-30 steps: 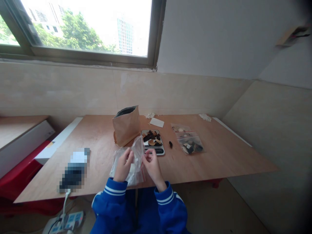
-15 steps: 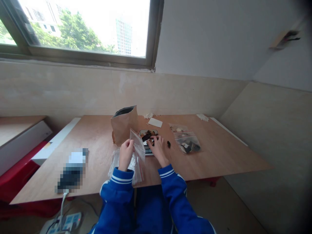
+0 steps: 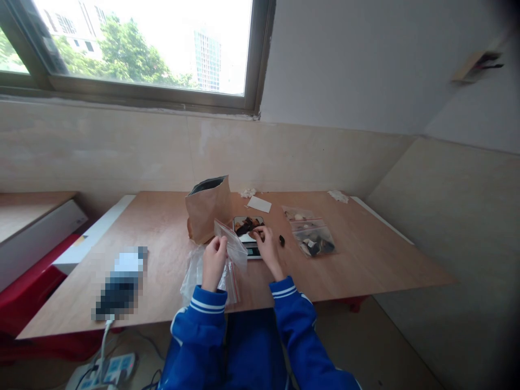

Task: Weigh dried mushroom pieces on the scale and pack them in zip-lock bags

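My left hand (image 3: 214, 261) is closed on the top of a clear zip bag (image 3: 236, 248) with a red strip, which slants toward the scale. A small kitchen scale (image 3: 255, 252) bears a heap of dark and orange-brown dried pieces (image 3: 245, 225). Over the scale's right side, the fingers of my right hand (image 3: 268, 250) pinch a small brown dried piece (image 3: 253, 234); its kind is hard to make out. More clear zip bags (image 3: 194, 273) lie under and beside my left hand. One dark dried piece (image 3: 281, 240) lies alone to the right of my right hand.
An open brown paper pouch (image 3: 208, 208) stands behind my left hand. Filled zip bags (image 3: 312, 238) lie on the right of the wooden table (image 3: 365, 260). A white card (image 3: 259, 204) and crumpled tissue (image 3: 248, 193) are at the back. A blurred-out device (image 3: 119, 284) with a cable lies left.
My right hand has drawn back slightly to the right from the heap, with a brown piece between its fingers. My left hand and its bag have shifted a little right; more of the scale shows.
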### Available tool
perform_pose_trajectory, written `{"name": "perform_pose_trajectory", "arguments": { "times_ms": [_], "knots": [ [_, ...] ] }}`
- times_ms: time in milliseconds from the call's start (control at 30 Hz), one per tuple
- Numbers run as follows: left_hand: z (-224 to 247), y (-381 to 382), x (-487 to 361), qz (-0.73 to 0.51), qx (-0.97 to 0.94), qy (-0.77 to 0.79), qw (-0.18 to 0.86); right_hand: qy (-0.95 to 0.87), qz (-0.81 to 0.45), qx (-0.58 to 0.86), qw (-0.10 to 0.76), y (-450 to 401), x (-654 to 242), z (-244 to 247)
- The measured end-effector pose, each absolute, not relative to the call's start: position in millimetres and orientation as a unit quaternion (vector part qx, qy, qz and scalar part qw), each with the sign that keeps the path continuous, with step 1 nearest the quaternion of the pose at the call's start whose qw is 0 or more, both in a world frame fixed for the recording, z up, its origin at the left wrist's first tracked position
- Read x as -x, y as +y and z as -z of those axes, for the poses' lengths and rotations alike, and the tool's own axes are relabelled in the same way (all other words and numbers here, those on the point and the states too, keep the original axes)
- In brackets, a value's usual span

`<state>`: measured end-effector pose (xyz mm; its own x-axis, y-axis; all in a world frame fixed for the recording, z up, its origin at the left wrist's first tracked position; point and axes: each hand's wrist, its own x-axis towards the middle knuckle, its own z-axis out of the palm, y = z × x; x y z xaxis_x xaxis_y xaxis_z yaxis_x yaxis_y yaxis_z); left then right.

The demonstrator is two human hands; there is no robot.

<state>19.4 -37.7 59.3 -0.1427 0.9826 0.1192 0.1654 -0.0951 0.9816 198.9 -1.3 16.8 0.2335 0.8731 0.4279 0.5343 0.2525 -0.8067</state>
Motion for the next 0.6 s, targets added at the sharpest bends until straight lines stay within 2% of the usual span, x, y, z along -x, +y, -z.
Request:
{"name": "perform_pose_trajectory", "arguments": {
  "times_ms": [133,267,333,500,600],
  "knots": [
    [-58.4,-39.4,-21.7,-0.505,-0.559,0.562,0.34,-0.549,-0.335,0.497,0.583,-11.2,-176.1,-64.4],
    [-62.3,-42.4,-23.6,-0.497,-0.596,0.545,0.317,-0.551,-0.441,0.45,0.547,-11.3,-155.5,-94.2],
    [-64.9,-44.5,-23.9,-0.502,-0.599,0.531,0.327,-0.587,-0.417,0.473,0.507,-8.7,-150.4,-94.8],
    [-66.9,-48.9,-23.2,-0.512,-0.602,0.519,0.326,-0.683,-0.223,0.545,0.432,-9.3,-146.4,-81.6],
    [-65.3,-49.4,-22.0,-0.517,-0.602,0.513,0.328,-0.716,-0.219,0.518,0.413,-14.8,-147.5,-85.7]
  ]
}}
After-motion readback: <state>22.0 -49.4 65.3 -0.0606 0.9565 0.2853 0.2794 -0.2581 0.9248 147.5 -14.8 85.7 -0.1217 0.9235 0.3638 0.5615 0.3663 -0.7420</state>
